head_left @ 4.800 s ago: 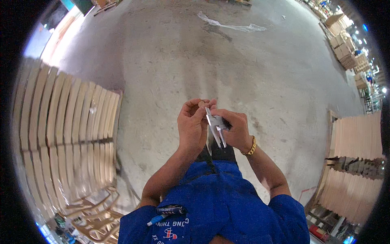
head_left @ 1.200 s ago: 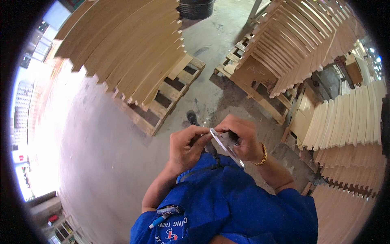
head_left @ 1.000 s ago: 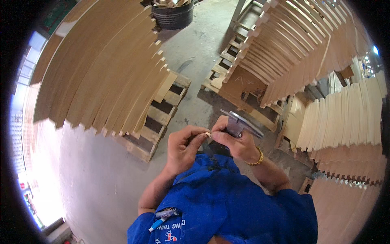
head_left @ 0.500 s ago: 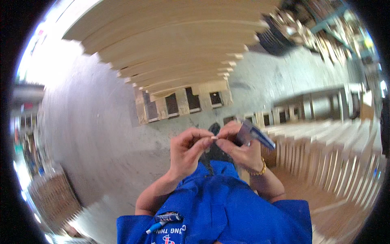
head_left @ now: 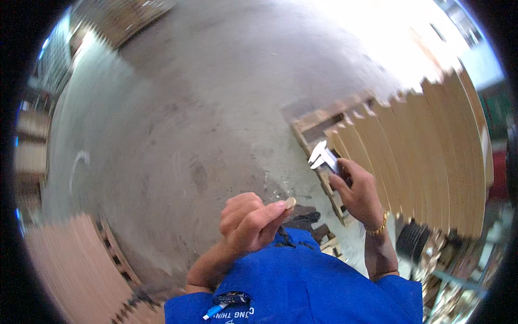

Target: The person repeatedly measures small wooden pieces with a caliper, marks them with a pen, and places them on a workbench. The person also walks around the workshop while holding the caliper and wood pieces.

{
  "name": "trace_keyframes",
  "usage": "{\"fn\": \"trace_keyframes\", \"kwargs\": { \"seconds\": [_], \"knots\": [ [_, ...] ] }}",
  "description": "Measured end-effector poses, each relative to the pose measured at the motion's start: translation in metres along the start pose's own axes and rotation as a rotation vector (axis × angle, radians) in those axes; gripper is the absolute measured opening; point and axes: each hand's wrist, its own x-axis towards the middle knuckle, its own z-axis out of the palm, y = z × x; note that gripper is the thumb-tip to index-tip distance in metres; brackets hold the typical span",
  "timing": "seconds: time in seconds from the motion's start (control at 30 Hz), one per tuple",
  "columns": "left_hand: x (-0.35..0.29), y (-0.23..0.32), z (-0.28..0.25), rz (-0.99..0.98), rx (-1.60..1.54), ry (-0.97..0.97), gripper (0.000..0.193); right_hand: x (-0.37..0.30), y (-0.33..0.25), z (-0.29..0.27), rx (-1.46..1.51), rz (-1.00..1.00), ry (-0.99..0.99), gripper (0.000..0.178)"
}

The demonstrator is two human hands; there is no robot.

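My left hand (head_left: pixel 249 222) is closed in a pinch, with a small pale, round-ended piece (head_left: pixel 291 202) between thumb and forefinger. It looks like wood, but its exact kind cannot be told. To the right and farther out, my right hand (head_left: pixel 359 193) grips a vernier caliper (head_left: pixel 325 157) by its body. The caliper's bright jaws point up and left, apart from the small piece. Part of the caliper is hidden behind my fingers.
A tall stack of wooden boards (head_left: pixel 410 156) stands on a pallet (head_left: pixel 318 121) at the right. More boards (head_left: pixel 70 264) are stacked at the lower left. A black basket-like container (head_left: pixel 413 240) is near the lower right. Grey concrete floor (head_left: pixel 189 119) lies ahead.
My view has swung, so the board stack now stands at the right. My hands have parted; the small piece stays in the left, and the right now holds the caliper with its jaws pointing outward.
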Motion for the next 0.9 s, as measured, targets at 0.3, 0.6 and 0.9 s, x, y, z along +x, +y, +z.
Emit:
{"fn": "trace_keyframes", "kwargs": {
  "seconds": [0.3,0.6,0.9],
  "knots": [
    [0.018,-0.097,-0.235,-0.061,0.397,0.258,0.028,0.134,-0.260,0.172,-0.036,-0.811,-0.223,0.042],
    [0.070,-0.236,-0.338,-0.207,0.738,0.456,0.017,0.313,-0.384,0.309,0.101,-1.298,-0.296,0.044],
    [0.160,-0.387,-0.462,-0.201,0.867,0.576,0.019,0.479,-0.528,0.442,0.180,-1.538,-0.353,0.046]
  ]
}}
